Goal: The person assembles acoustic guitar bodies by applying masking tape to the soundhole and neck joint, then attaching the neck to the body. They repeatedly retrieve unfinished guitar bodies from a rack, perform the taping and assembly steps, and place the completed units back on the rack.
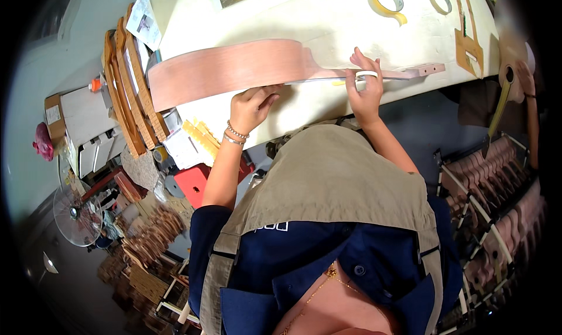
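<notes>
A pinkish unfinished wooden guitar point(228, 66) lies on its side across the pale worktable, its neck pointing right. My left hand point(252, 105) is closed at the near edge of the guitar body, with thumb and fingers drawn together against it. Whatever those fingers hold, if anything, is hidden. Two bracelets circle that wrist. Beside the guitar neck point(398, 73), my right hand point(366, 95) has its fingers stretched out and apart, some reaching past the neck. A white band or ring point(366, 74) sits around its fingers.
Two tape rolls, a yellowish one point(387, 4) and a thinner one point(440, 2), lie at the back. Wooden guitar necks point(126, 83) stand left, near a red stool point(192, 183). Racked wooden parts point(489, 180) are at right. A co-worker's hand point(525, 77) touches another guitar piece.
</notes>
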The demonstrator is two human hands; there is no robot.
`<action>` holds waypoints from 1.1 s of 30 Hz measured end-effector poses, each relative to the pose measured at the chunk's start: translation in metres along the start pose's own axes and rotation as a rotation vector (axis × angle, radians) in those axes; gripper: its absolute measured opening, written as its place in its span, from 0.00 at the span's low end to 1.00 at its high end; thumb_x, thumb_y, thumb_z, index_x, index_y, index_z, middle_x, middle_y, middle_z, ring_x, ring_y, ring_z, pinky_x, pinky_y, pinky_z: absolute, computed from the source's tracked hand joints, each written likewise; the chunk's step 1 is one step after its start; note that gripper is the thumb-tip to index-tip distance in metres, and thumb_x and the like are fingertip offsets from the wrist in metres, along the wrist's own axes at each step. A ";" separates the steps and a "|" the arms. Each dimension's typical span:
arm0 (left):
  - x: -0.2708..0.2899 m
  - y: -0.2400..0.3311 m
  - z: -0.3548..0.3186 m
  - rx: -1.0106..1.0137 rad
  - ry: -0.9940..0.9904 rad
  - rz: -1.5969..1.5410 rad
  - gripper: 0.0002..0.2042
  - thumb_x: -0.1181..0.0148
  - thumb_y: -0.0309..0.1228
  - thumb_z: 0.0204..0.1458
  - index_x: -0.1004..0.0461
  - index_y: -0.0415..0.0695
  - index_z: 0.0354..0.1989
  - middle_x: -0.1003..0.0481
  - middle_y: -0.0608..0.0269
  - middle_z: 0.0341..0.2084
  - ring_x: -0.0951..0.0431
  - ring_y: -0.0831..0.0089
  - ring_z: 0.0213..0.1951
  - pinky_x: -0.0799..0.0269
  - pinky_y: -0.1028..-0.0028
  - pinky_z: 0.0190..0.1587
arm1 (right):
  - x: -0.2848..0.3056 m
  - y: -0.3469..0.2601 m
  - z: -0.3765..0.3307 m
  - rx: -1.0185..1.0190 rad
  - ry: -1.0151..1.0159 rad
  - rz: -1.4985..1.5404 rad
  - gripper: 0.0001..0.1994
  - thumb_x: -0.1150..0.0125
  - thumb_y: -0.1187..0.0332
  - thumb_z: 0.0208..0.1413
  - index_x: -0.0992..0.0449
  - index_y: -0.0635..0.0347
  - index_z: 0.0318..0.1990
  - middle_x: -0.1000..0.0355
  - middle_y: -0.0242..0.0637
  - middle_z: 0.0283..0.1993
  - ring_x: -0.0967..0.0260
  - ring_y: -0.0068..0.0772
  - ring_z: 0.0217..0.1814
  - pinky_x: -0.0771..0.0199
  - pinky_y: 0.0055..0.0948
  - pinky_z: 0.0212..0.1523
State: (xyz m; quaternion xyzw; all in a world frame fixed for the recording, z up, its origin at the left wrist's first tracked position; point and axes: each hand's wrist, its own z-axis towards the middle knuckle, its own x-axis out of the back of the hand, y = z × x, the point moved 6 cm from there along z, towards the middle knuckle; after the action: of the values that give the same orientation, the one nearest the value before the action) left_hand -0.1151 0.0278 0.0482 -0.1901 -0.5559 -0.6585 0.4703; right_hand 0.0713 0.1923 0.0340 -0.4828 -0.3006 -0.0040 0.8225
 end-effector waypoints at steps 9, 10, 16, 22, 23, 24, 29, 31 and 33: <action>0.002 -0.001 0.000 -0.075 -0.053 -0.005 0.10 0.34 0.22 0.41 0.25 0.44 0.33 0.21 0.69 0.29 0.27 0.79 0.16 0.32 0.80 0.20 | 0.123 0.083 -0.017 -0.316 0.386 0.449 0.21 0.51 0.78 0.57 0.38 0.69 0.59 0.36 0.44 0.57 0.40 0.34 0.59 0.42 0.29 0.59; 0.001 -0.003 -0.002 -0.072 -0.061 0.002 0.10 0.34 0.23 0.41 0.25 0.44 0.33 0.21 0.68 0.29 0.27 0.79 0.16 0.32 0.79 0.20 | 0.140 0.112 -0.020 -0.432 0.426 0.481 0.21 0.51 0.78 0.57 0.39 0.69 0.59 0.39 0.45 0.60 0.41 0.35 0.61 0.43 0.29 0.61; -0.002 -0.004 -0.001 -0.075 -0.075 0.039 0.12 0.33 0.23 0.41 0.26 0.43 0.35 0.21 0.64 0.30 0.27 0.79 0.16 0.32 0.79 0.19 | 0.159 0.168 -0.014 -0.386 0.355 0.403 0.25 0.45 0.81 0.53 0.40 0.69 0.60 0.41 0.39 0.63 0.44 0.31 0.64 0.40 0.27 0.59; -0.008 0.008 -0.002 0.003 -0.079 0.047 0.15 0.33 0.23 0.41 0.26 0.44 0.39 0.21 0.63 0.29 0.26 0.78 0.16 0.32 0.79 0.19 | 0.155 0.178 -0.012 -0.314 0.348 0.350 0.22 0.43 0.82 0.51 0.31 0.61 0.55 0.40 0.32 0.62 0.37 0.16 0.48 0.34 0.15 0.44; -0.011 0.014 0.001 0.026 -0.080 0.041 0.15 0.34 0.25 0.41 0.26 0.45 0.39 0.22 0.65 0.27 0.25 0.77 0.18 0.32 0.78 0.20 | 0.155 0.177 -0.011 -0.298 0.353 0.340 0.22 0.43 0.82 0.50 0.30 0.61 0.55 0.40 0.32 0.62 0.38 0.15 0.46 0.33 0.14 0.42; -0.015 0.017 0.003 0.049 -0.082 0.034 0.14 0.34 0.26 0.41 0.25 0.47 0.39 0.22 0.67 0.25 0.24 0.75 0.19 0.31 0.78 0.20 | 0.155 0.176 -0.011 -0.305 0.361 0.328 0.22 0.42 0.82 0.50 0.29 0.60 0.54 0.39 0.31 0.61 0.38 0.15 0.46 0.33 0.13 0.41; -0.036 0.036 0.008 -0.091 -0.168 0.231 0.23 0.36 0.32 0.45 0.30 0.49 0.52 0.26 0.66 0.20 0.31 0.74 0.14 0.36 0.76 0.16 | 0.154 0.174 -0.013 -0.281 0.367 0.268 0.22 0.42 0.82 0.50 0.29 0.60 0.54 0.38 0.32 0.60 0.37 0.15 0.46 0.33 0.15 0.42; -0.042 0.040 0.008 -0.130 -0.181 0.289 0.26 0.36 0.33 0.45 0.33 0.50 0.56 0.29 0.67 0.18 0.34 0.74 0.13 0.37 0.76 0.16 | 0.154 0.175 -0.013 -0.267 0.372 0.251 0.22 0.42 0.82 0.50 0.29 0.61 0.54 0.38 0.32 0.60 0.37 0.15 0.46 0.33 0.15 0.43; -0.047 0.037 0.004 -0.144 -0.195 0.338 0.29 0.36 0.33 0.46 0.36 0.50 0.60 0.31 0.68 0.16 0.36 0.73 0.12 0.38 0.76 0.15 | 0.153 0.176 -0.013 -0.313 0.390 0.267 0.22 0.41 0.81 0.50 0.29 0.60 0.54 0.37 0.33 0.60 0.36 0.17 0.46 0.31 0.16 0.43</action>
State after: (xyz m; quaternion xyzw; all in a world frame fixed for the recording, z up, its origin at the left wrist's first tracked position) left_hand -0.0626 0.0530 0.0332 -0.3765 -0.5105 -0.5866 0.5035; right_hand 0.2555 0.3189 -0.0336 -0.6294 -0.0663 -0.0345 0.7735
